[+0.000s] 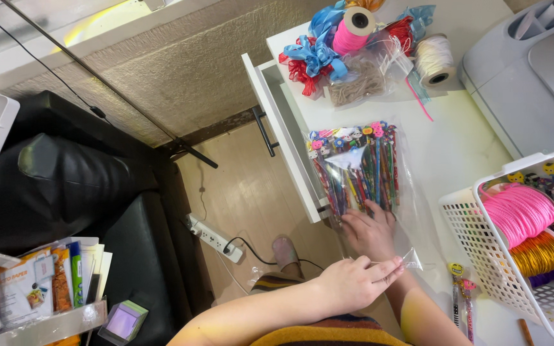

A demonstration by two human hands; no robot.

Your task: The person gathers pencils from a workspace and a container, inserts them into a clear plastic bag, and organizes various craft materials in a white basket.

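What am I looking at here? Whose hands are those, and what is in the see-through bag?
This picture comes from a camera worn on a person's head, looking down, so the hands are that person's own. There is no machine here. On the white table lies a clear bag of colourful pencils with little toppers. The right hand is flat on the bag, pressing it down. The left hand pinches the bag's open edge. At the far end sit ribbons, a pink spool and a white spool. A white basket beside the person holds pink and gold cord.
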